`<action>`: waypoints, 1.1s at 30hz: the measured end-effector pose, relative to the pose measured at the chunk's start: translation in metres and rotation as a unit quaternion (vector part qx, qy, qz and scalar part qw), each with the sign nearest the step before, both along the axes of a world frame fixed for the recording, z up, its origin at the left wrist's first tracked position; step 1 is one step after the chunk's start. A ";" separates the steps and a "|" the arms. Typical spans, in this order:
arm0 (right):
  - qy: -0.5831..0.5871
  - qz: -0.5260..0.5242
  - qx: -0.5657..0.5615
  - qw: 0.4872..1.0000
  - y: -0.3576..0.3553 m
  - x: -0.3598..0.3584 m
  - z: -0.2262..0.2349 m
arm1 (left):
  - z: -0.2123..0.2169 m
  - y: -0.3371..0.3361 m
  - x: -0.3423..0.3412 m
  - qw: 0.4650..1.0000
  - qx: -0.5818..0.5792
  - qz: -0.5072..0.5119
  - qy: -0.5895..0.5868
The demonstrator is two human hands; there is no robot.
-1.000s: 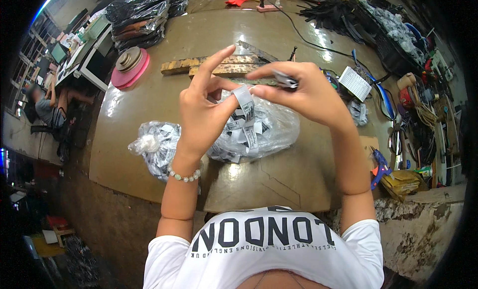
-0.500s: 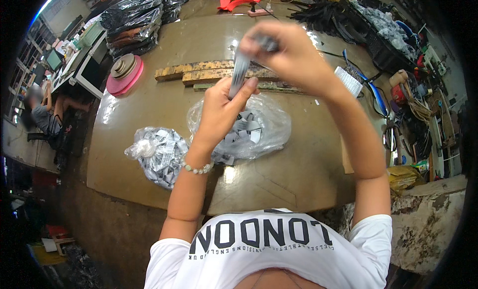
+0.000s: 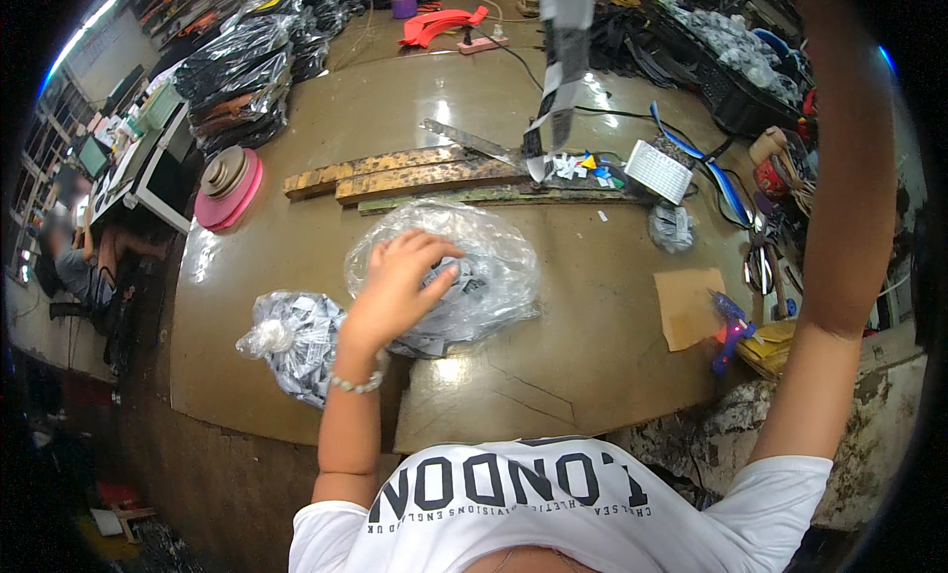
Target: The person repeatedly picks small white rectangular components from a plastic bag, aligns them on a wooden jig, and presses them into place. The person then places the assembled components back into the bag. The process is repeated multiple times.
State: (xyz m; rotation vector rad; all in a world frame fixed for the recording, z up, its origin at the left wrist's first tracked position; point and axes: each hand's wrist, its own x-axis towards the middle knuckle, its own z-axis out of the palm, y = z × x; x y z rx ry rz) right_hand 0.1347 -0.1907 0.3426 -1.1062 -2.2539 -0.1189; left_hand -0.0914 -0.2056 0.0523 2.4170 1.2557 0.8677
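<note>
Head view: a loosely bent left hand (image 3: 400,277) over an open clear bag (image 3: 509,262) of small tags (image 3: 472,280).
From where I stand, the bag lies on the table (image 3: 592,326), just right of a knotted bag (image 3: 308,346); the left fingers are half-curled, thumb apart, gripping nothing I can see, and whether they touch the film I can't tell. The right hand is out of view, so its fingers I can't judge; a blurred grey-and-white strip (image 3: 565,69) hangs from the top edge. I'd reckon the bag light, floppy and slick, best gathered by its bunched rim; the tags look thin and bendable, better pinched by an edge.
</note>
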 end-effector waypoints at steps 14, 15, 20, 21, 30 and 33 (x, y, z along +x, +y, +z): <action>0.024 0.151 -0.044 0.987 0.019 -0.023 -0.059 | 0.128 0.036 0.043 0.904 0.000 -0.071 -0.421; 0.057 0.174 -0.063 0.981 0.027 -0.023 -0.066 | 0.130 0.037 0.040 0.912 -0.009 -0.037 -0.408; 0.179 0.185 -0.220 0.941 0.030 -0.018 -0.091 | 0.122 0.036 0.025 0.914 0.047 -0.042 -0.401; 0.196 0.181 -0.231 0.936 0.029 -0.019 -0.094 | 0.120 0.034 0.020 0.921 0.036 -0.009 -0.388; 0.349 0.289 -0.455 0.767 0.011 -0.024 -0.145 | 0.102 0.020 0.000 0.912 0.144 0.128 -0.363; 0.414 0.221 -0.442 0.764 -0.012 -0.027 -0.163 | 0.089 0.018 0.004 0.893 0.360 0.143 -0.228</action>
